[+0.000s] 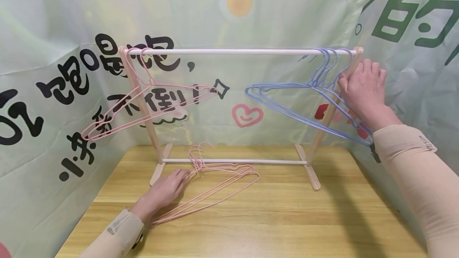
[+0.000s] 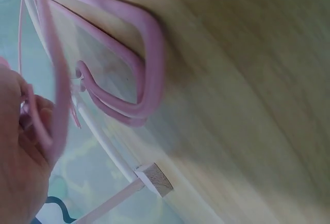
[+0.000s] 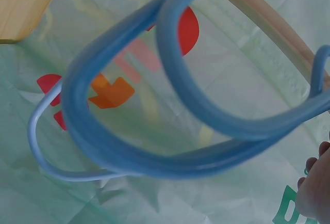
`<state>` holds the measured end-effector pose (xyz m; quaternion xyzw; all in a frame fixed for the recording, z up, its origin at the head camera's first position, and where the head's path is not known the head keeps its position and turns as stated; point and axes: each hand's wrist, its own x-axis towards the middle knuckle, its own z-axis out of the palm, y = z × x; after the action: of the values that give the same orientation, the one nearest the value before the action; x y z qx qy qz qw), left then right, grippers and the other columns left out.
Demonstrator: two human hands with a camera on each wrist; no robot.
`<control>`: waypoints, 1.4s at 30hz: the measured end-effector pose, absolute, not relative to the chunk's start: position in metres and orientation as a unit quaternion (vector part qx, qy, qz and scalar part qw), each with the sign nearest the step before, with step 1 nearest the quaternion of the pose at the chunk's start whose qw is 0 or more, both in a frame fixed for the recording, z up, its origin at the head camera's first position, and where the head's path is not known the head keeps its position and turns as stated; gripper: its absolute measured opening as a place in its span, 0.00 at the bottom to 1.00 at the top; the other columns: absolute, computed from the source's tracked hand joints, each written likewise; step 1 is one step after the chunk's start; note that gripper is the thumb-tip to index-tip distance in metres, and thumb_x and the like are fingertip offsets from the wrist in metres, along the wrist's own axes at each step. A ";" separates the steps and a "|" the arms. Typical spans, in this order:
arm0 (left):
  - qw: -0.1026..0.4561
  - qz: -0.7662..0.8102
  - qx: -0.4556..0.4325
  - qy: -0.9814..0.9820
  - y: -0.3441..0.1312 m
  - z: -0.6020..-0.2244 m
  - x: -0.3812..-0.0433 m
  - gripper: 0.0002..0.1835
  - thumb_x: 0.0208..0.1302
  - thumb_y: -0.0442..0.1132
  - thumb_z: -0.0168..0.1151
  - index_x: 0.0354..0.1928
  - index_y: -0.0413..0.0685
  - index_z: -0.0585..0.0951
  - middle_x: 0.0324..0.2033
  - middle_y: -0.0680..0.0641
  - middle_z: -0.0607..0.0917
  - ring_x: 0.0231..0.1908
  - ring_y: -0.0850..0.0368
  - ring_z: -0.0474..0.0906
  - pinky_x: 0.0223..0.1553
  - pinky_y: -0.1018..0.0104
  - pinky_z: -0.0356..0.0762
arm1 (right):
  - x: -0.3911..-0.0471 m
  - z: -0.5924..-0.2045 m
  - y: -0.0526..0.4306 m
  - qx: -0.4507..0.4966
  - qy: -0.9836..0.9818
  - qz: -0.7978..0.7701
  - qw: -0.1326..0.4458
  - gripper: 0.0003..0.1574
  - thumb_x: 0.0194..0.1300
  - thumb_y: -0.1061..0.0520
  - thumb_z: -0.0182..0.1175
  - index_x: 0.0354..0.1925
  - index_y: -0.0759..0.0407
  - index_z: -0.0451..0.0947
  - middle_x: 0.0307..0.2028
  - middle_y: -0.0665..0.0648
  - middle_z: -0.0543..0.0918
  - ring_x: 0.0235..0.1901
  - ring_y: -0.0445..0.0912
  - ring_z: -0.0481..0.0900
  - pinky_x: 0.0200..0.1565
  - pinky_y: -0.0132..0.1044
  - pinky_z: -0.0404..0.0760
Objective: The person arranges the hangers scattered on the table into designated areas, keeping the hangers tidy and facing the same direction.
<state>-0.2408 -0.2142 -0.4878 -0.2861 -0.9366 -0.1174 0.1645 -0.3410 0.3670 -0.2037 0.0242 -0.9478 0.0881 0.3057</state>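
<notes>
In the head view my left hand [image 1: 166,188] grips a pink hanger near its neck, at the pile of pink hangers [image 1: 218,200] on the table. Its fingers curl around the pink wire [image 2: 59,95] in the left wrist view. My right hand [image 1: 365,86] is up beside the rack's right post [image 1: 328,112], fingers pointing upward and thumb reaching toward the blue hangers [image 1: 287,108]. Several of these hang at the right end of the white top rail [image 1: 229,52]. Two pink hangers [image 1: 123,120] hang at its left end.
The rack's wooden feet [image 1: 312,176] stand on the wood-grain table [image 1: 272,226], joined by a white lower rail [image 1: 279,162]. A pale green printed cloth [image 1: 287,15] surrounds the table at the back and sides.
</notes>
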 end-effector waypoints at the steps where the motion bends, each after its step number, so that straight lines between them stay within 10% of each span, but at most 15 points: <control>1: 0.165 -0.119 -0.285 -0.937 -0.214 -0.487 -0.241 0.14 0.79 0.37 0.56 0.61 0.45 0.79 0.43 0.50 0.82 0.31 0.59 0.79 0.32 0.62 0.80 | -0.341 -0.204 0.367 0.024 -0.948 0.088 0.306 0.26 0.76 0.50 0.42 0.42 0.78 0.61 0.44 0.74 0.60 0.50 0.71 0.56 0.54 0.67 0.53; 10: 0.184 -0.164 -0.292 -0.924 -0.213 -0.482 -0.239 0.15 0.79 0.35 0.54 0.62 0.47 0.79 0.52 0.50 0.84 0.42 0.55 0.86 0.41 0.57 0.85 | -0.341 -0.203 0.367 0.023 -0.947 0.083 0.310 0.26 0.76 0.50 0.41 0.39 0.77 0.61 0.43 0.74 0.60 0.49 0.71 0.56 0.53 0.66 0.54; 18: 0.212 -0.177 -0.321 -0.906 -0.214 -0.469 -0.238 0.20 0.75 0.31 0.57 0.66 0.47 0.76 0.45 0.52 0.81 0.22 0.67 0.66 0.23 0.70 0.71 | -0.341 -0.204 0.366 0.022 -0.947 0.089 0.308 0.26 0.76 0.50 0.42 0.41 0.77 0.61 0.43 0.74 0.61 0.49 0.70 0.56 0.53 0.66 0.53; 26: 0.217 -0.170 -0.315 -0.908 -0.215 -0.457 -0.235 0.20 0.79 0.35 0.54 0.69 0.53 0.75 0.56 0.52 0.83 0.35 0.57 0.83 0.41 0.57 0.85 | -0.341 -0.204 0.366 0.022 -0.947 0.087 0.310 0.26 0.76 0.50 0.42 0.41 0.78 0.61 0.43 0.74 0.60 0.50 0.71 0.56 0.54 0.66 0.53; 42: 0.299 -0.182 -0.383 -0.855 -0.223 -0.440 -0.239 0.21 0.65 0.25 0.63 0.60 0.41 0.79 0.34 0.53 0.75 0.25 0.68 0.63 0.23 0.74 0.71 | -0.341 -0.205 0.367 0.024 -0.945 0.089 0.314 0.25 0.75 0.51 0.41 0.39 0.77 0.60 0.43 0.74 0.60 0.49 0.71 0.56 0.53 0.66 0.54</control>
<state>-0.2388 -0.2229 -0.4398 -0.3833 -0.8548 -0.1817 0.2990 -0.3415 0.3668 -0.2046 0.0241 -0.9448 0.0892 0.3143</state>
